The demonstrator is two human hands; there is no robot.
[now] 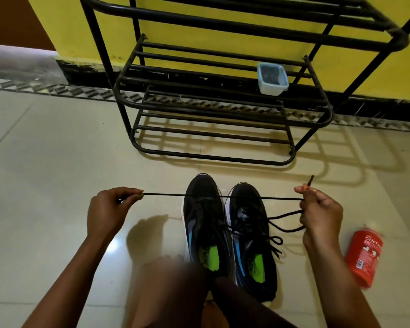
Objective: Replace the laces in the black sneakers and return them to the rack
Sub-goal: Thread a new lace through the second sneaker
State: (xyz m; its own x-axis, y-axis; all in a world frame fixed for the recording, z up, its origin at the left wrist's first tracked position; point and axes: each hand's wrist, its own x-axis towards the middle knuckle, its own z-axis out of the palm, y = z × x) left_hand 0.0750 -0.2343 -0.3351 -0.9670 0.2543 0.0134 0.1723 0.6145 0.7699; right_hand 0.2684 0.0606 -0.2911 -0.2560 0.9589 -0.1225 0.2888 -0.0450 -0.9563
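Two black sneakers stand side by side on the floor with toes pointing away, the left sneaker (205, 223) and the right sneaker (249, 233), both with green insoles. A black lace (223, 197) is stretched taut above them between my hands. My left hand (111, 209) pinches one end of it. My right hand (320, 209) pinches the other part, with the lace tip sticking up past my fingers and a loop hanging below. More lace lies loose over the right sneaker. The black metal rack (223, 105) stands beyond the shoes.
A small clear plastic box (272, 78) holding dark items sits on the rack's middle shelf. A red bottle (363, 254) lies on the tiled floor to the right of the shoes. My legs fill the bottom of the view. A yellow wall is behind the rack.
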